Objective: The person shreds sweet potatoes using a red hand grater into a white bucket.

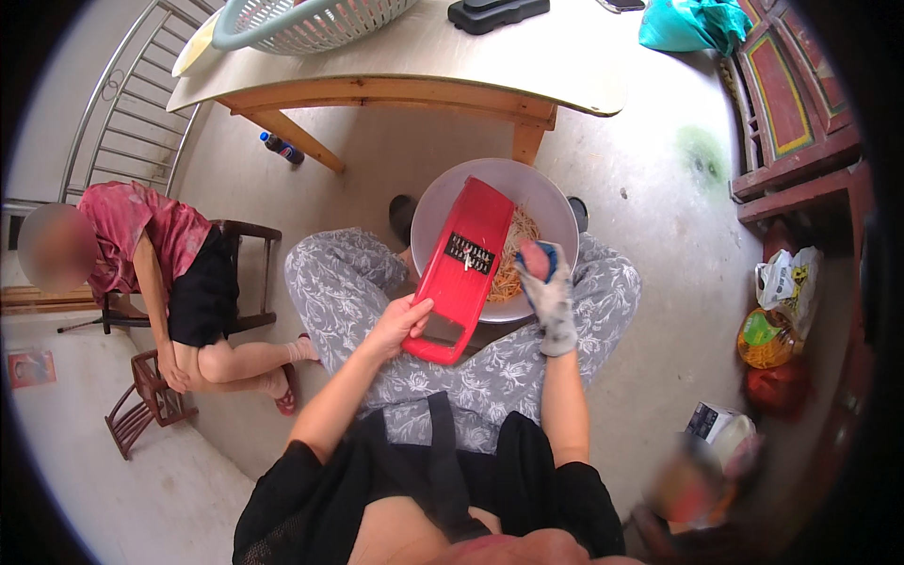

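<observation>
A red grater (457,299) with a dark toothed plate leans at a slant over a wide light metal basin (435,202). My left hand (400,325) is closed on the edge of the grater beside its handle opening, at the near end. Orange and pale vegetable shreds (506,282) lie in the basin, partly hidden under the grater. Above the basin's right side, my right hand (556,306) wears a grey and blue work glove. It grips a pinkish piece of root vegetable (536,261), apart from the grater; its exact kind is unclear. A few pale bits cling to the teeth.
Beyond the basin stands a table (527,66) with a grey-green plastic basket (315,26), a black case (496,13) and a teal bag (692,24). A bottle (282,148) lies beneath. At left a person (155,235) sits near a small wooden chair (155,391). Bags (789,282) and a cabinet (791,94) line the right.
</observation>
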Motion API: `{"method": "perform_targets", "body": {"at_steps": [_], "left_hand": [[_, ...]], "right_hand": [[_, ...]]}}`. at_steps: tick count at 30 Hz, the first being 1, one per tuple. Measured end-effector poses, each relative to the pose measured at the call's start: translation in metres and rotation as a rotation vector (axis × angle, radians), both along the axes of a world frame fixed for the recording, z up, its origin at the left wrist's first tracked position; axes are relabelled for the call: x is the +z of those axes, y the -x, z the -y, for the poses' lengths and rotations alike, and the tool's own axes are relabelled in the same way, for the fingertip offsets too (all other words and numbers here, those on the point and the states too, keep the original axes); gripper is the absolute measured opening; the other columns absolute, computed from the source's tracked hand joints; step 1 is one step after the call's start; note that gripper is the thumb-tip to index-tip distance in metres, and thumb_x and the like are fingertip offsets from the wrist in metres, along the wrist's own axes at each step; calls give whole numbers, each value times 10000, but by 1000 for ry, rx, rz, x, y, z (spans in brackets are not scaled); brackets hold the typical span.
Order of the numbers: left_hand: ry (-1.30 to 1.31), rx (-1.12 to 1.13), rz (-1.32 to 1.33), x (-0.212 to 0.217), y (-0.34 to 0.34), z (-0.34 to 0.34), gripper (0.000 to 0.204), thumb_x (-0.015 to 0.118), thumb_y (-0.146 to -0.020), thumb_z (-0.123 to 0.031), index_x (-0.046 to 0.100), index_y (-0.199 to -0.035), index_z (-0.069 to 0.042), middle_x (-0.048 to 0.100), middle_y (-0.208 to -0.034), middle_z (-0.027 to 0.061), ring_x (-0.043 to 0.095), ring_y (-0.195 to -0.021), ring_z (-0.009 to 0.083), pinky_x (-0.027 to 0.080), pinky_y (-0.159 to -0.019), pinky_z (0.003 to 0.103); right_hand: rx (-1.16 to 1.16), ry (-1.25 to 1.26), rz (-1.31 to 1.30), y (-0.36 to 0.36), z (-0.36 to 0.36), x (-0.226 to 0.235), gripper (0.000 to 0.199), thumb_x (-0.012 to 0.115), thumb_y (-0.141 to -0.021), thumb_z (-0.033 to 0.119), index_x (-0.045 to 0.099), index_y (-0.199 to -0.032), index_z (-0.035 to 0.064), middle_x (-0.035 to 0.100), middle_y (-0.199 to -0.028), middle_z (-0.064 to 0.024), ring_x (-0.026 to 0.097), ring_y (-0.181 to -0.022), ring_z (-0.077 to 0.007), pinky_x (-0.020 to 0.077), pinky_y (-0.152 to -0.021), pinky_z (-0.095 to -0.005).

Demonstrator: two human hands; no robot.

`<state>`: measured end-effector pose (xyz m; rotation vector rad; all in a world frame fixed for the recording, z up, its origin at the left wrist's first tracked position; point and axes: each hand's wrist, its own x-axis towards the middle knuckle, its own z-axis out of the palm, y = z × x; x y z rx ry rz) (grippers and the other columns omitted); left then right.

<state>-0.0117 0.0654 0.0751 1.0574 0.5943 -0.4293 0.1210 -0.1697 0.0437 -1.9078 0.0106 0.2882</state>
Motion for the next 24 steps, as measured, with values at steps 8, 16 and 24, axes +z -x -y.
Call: {"method": "perform_targets", "body": {"at_steps": [8, 16, 24], "left_hand": [[-167, 58, -46, -3, -3, 30, 195, 589, -933, -259, 566, -872, -75, 484, -594, -53, 390, -463, 20, 323, -442, 177], [-402, -22, 27, 16, -22, 55, 195, 567, -942, -227, 587, -964, -34, 490, -605, -37, 402, -460, 30, 324, -421, 193], [-426, 15, 33, 8, -23, 56, 209, 562, -947, -238, 578, -983, -33, 492, -610, -33, 402, -454, 30, 320, -411, 196]], "right_hand": [[139, 61, -47, 20, -51, -1, 520, 750, -733, 261, 514, -1115, -1, 630, -1006, -214, 610, -944, -387, 485, -815, -426], [62, 102, 165, 15, -63, -28, 442, 721, -744, 168, 508, -1093, 0, 641, -926, -206, 634, -840, -360, 505, -722, -412], [-141, -1121, -517, 4, -30, -35, 360, 627, -809, -41, 496, -1139, 14, 642, -988, -120, 635, -773, -182, 525, -635, -294]]}}
